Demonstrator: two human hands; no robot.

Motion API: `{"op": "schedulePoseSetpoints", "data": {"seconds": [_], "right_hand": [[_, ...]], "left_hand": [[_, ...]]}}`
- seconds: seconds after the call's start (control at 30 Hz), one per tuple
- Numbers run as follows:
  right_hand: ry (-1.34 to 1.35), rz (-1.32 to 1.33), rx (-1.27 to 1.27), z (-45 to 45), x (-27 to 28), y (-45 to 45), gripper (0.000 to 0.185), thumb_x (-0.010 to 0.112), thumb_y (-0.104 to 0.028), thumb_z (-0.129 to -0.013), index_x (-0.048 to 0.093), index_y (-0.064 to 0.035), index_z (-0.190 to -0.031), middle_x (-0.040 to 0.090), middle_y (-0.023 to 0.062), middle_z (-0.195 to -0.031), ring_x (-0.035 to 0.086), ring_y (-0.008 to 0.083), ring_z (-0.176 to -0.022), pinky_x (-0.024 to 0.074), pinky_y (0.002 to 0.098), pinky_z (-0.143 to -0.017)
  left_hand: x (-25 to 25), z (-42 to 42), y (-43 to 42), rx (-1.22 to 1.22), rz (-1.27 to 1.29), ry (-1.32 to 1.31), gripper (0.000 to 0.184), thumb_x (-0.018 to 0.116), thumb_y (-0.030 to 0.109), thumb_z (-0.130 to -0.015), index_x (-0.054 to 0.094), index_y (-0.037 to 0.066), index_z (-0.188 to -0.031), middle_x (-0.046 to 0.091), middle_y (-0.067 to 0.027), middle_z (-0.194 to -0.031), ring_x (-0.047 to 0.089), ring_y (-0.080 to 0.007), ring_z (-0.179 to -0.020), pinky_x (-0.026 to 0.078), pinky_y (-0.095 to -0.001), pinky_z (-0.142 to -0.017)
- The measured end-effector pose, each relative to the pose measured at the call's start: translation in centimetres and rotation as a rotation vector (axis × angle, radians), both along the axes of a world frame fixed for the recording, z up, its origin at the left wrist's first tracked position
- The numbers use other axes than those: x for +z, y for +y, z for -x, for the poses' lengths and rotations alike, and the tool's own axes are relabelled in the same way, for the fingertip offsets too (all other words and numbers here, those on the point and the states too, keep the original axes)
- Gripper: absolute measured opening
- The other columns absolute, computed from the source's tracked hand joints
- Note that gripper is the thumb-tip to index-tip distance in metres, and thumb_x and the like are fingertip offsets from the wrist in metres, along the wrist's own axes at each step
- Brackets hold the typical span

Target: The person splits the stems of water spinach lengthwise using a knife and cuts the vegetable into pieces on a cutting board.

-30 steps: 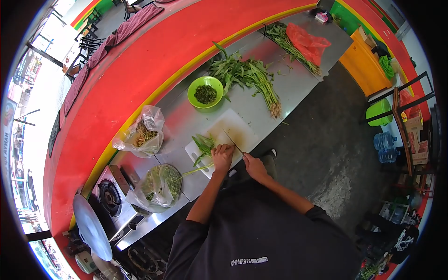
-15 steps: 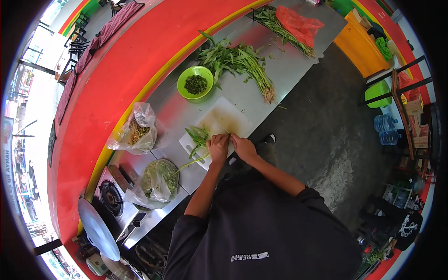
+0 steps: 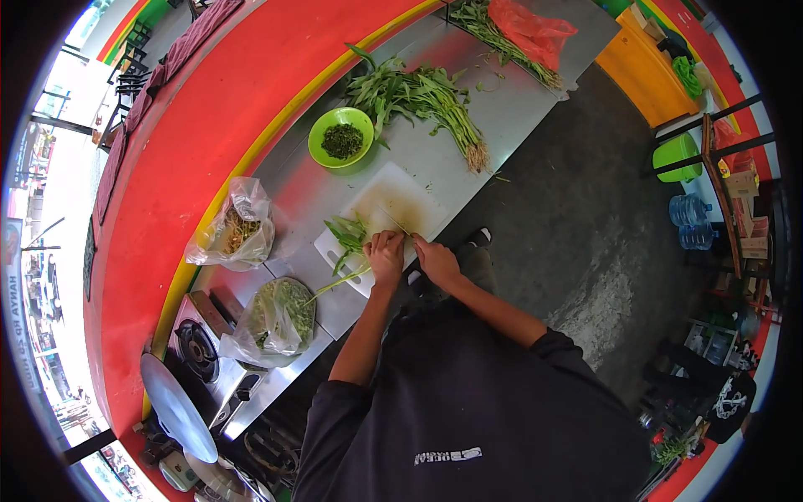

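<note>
A white cutting board (image 3: 418, 186) with a brown-stained middle lies on the metal counter. My left hand (image 3: 386, 258) is closed on leafy green stalks (image 3: 346, 230) at the board's near side; their leaves and a long stem stick out to the left. Close beside it, my right hand (image 3: 437, 264) is closed round the handle of a knife (image 3: 393, 219), whose thin blade points away over the board. The handle is hidden in the fingers. Beyond the board stands a green bowl (image 3: 365, 122) with chopped dark greens. A large bunch of long-stemmed leafy greens (image 3: 443, 105) rests to its right.
Two clear plastic bags, one with trimmings (image 3: 238, 230) and one with cut greens (image 3: 288, 305), sit left of the board. Past them are a gas stove (image 3: 198, 347) and a large metal lid (image 3: 176, 406). More stalks and a red plastic bag (image 3: 531, 32) lie at the far end.
The knife blade shows more plainly above my fingers, tilted over the board. Both hands stay close together, holding the same things. The whole view has shifted slightly.
</note>
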State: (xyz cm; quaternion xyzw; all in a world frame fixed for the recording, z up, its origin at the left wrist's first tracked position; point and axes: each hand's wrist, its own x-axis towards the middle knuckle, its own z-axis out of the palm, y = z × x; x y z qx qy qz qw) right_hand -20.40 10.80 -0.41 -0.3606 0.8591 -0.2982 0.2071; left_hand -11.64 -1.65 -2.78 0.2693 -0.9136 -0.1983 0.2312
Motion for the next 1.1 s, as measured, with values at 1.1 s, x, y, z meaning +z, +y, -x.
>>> {"op": "schedulePoseSetpoints", "data": {"seconds": [1.1], "right_hand": [[0.005,0.000,0.026,0.6,0.1,-1.1,0.030,0.048,-0.032,-0.104,0.057,-0.0130,-0.126,0.068,0.0215,-0.074,0.068,0.0434,-0.069,0.0551,0.0544,-0.061]], "left_hand": [[0.2,0.4,0.9,0.071,-0.072,-0.003,0.013,0.072,0.015,-0.085,0.076,0.015,-0.098,0.069,0.0012,-0.096,0.061,-0.0222,-0.101,0.038,-0.0426,-0.085]]}}
